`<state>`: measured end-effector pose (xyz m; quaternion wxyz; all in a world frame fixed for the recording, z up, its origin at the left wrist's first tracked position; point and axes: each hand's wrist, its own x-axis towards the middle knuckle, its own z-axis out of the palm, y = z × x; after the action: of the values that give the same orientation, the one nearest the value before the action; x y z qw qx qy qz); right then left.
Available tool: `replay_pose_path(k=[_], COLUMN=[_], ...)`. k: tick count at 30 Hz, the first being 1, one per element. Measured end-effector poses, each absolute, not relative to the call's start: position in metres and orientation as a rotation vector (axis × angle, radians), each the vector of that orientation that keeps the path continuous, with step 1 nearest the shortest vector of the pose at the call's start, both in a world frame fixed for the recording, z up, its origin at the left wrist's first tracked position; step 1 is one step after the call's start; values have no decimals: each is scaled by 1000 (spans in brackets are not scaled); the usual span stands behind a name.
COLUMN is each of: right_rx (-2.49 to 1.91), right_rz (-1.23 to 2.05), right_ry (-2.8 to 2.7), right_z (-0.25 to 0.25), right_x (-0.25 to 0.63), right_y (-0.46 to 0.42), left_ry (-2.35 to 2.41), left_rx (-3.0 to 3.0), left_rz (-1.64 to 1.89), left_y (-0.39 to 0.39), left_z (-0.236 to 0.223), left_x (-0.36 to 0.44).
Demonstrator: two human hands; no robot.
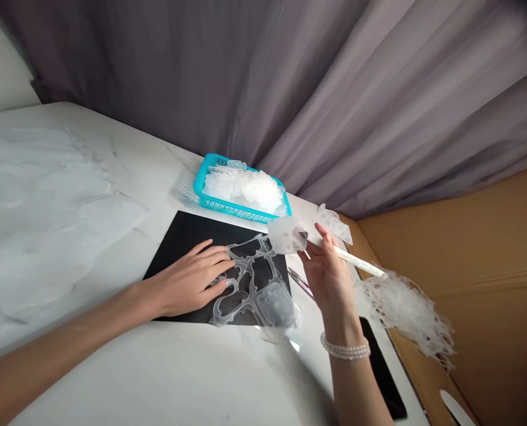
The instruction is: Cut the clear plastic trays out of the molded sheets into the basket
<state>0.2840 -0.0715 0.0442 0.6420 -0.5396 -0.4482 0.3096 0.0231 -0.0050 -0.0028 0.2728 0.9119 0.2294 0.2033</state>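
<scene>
My left hand [205,275] lies palm down with its fingers spread, on a clear plastic frame sheet [246,275] with large cut-out openings. That sheet rests on a black mat [181,242]. One rounded translucent panel [276,303] still sits within the sheet at its lower right. My right hand [328,269] is raised, closed round a slim white-handled craft knife [356,260] with a dark metal tip. At its fingertips, by the tip, is a frosted plastic piece [286,235] with small holes; how it is gripped is partly hidden.
Behind the mat stands a turquoise basket [241,208] of white translucent pieces. Tweezer-like metal tool [301,283] lies beside the mat. Stringy plastic scraps [412,316] hang at the right, near cardboard [468,266] and a dark flat device [383,373]. Plastic sheets [37,219] cover the left side.
</scene>
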Motion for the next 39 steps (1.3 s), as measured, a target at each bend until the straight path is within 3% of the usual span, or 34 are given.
replay_pose_path(k=[3,8,14,20,30,39], right_rx=[-1310,-1096,-1598,-1561,-1597,-1636], right_rz=[481,333,434,892,408,375], right_ry=[-1425,-2253,-1454,-1390,-1563,-1466], right_z=[51,50,51,44,24,26], right_x=[243,210,229,223,238,260], right_y=[-84,-103,-86,-62,-56,-46], left_ry=[697,669,769,867,1161,862], left_rx=[1850,920,1080,1451,1684,816], left_rz=[703,525,485,549,1084,896], left_y=[-9,-4,-7,-11,-25,-4], left_z=[18,26,19,23,28,29], left_x=[35,45,38,41,42,33])
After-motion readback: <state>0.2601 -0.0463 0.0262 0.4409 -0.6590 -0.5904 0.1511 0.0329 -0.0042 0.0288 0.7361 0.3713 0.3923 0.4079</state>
